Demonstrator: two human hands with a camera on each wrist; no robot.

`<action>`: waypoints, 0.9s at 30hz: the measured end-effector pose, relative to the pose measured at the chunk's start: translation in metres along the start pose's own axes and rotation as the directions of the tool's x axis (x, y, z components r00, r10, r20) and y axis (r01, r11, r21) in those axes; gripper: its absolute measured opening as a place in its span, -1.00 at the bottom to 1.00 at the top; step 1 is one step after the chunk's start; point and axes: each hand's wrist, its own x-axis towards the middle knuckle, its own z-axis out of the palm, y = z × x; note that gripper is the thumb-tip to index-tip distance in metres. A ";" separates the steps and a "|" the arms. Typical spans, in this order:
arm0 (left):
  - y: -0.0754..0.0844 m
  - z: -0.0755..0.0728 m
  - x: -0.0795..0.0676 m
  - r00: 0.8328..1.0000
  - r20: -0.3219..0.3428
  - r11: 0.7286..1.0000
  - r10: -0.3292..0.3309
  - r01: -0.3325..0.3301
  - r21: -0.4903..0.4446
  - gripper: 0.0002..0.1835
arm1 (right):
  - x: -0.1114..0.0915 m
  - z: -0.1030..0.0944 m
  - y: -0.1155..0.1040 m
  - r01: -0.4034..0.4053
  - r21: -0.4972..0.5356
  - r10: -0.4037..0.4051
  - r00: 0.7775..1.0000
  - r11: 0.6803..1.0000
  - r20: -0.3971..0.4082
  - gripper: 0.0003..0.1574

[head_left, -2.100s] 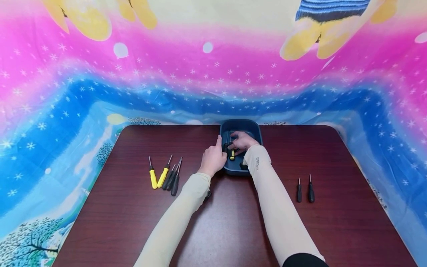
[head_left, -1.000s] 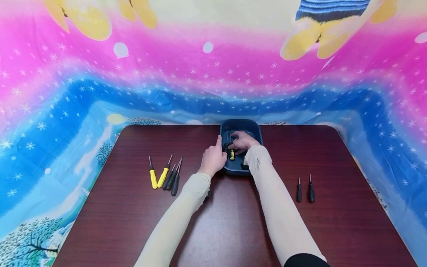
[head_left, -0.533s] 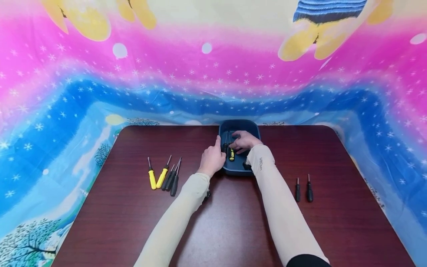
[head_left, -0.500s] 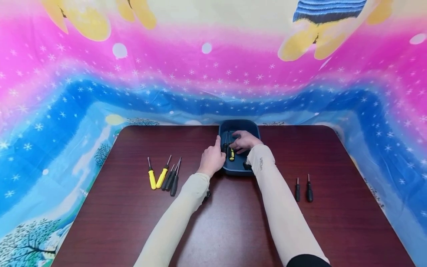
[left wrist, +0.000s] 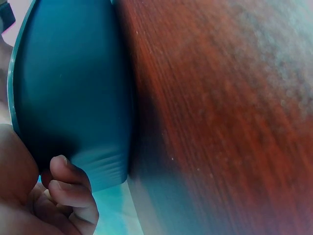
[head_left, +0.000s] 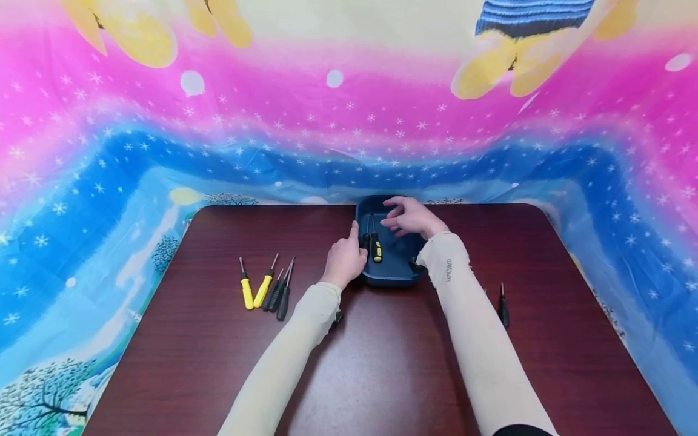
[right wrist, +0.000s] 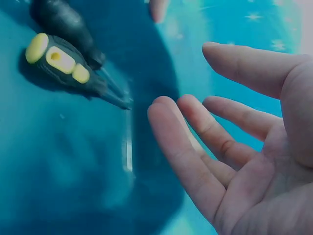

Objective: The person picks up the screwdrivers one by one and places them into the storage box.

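A dark blue plastic box (head_left: pixel 389 281) stands at the table's far edge. In it, along the left side, lie a black-and-yellow screwdriver (head_left: pixel 376 248) and a black-handled screwdriver (head_left: pixel 366 242), side by side with shafts pointing away. My left hand (head_left: pixel 346 260) grips the box's left wall at the rim; the left wrist view has its fingers curled against the outer wall (left wrist: pixel 73 73). Over the right part of the box hovers my right hand (head_left: pixel 411 218), fingers spread and holding nothing. The right wrist view shows both screwdrivers apart from its fingertips (right wrist: pixel 164 117).
Left of the box, two yellow screwdrivers (head_left: pixel 246 290) and several black ones (head_left: pixel 283 303) lie on the brown table (head_left: pixel 360 363). A black screwdriver (head_left: pixel 504 312) lies at the right; another beside it is mostly hidden by the right sleeve. A printed cloth (head_left: pixel 338 121) hangs behind.
My right hand has let go of the black-and-yellow screwdriver and lifted up and to the right. That screwdriver now lies beside the black one. The left hand keeps its place on the box.
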 end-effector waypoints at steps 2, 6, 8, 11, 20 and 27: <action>0.000 0.000 0.000 1.000 0.007 1.000 -0.002 0.002 0.002 -0.21 | -0.010 -0.008 0.001 0.014 -0.016 -0.015 1.000 1.000 -0.020 -0.21; 0.001 0.000 -0.001 1.000 0.006 1.000 -0.003 0.003 -0.001 -0.21 | -0.031 -0.024 0.008 0.025 -0.054 -0.029 0.997 0.998 -0.065 -0.23; 0.001 0.000 -0.001 1.000 0.001 1.000 -0.002 0.002 -0.001 -0.21 | -0.042 -0.031 0.015 0.028 -0.077 -0.035 0.995 0.997 -0.088 -0.23; 0.001 0.000 -0.002 1.000 0.002 1.000 -0.005 0.005 0.003 -0.21 | -0.061 -0.040 0.028 0.028 -0.125 -0.044 0.991 0.992 -0.129 -0.25; 0.000 -0.001 -0.002 1.000 0.007 1.000 -0.014 0.014 0.002 -0.22 | -0.124 -0.059 0.083 -0.047 -0.420 -0.057 0.971 0.906 -0.233 -0.28; 0.000 0.002 -0.001 1.000 0.005 1.000 -0.016 0.016 -0.004 -0.20 | -0.172 -0.072 0.130 -0.139 -0.517 -0.007 0.963 0.845 -0.270 -0.21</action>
